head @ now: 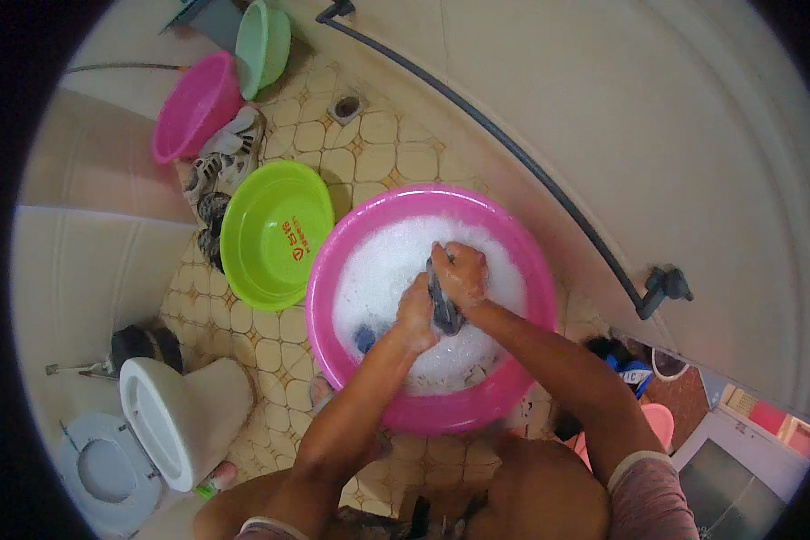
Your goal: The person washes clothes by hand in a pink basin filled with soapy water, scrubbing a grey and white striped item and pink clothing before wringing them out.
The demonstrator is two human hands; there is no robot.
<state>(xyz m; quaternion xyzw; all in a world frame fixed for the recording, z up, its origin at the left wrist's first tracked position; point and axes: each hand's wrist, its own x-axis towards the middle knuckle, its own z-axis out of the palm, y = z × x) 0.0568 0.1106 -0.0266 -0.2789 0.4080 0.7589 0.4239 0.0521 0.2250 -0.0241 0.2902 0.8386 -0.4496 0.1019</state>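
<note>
A large pink plastic basin (pixel 430 418) stands on the floor before me, its inside covered with thick white suds (pixel 378 270). Just over the foam, near the basin's middle, both hands grip a dark wet cloth item (pixel 447 316). My right hand (pixel 460 273) is clenched around its upper end, fingers folded over. My left hand (pixel 416 312) holds it from the left side. Part of the item is hidden by the fingers, so its exact kind is unclear. Left of my left wrist, a dark blue piece of fabric (pixel 364 337) pokes out of the suds.
A lime-green basin (pixel 263 270) touches or nearly touches the pink one at left. Beyond it are sneakers (pixel 233 145), another pink basin (pixel 199 108) and a pale green basin (pixel 270 47). A toilet (pixel 189 412) stands lower left. A dark pipe (pixel 499 128) runs along the right wall.
</note>
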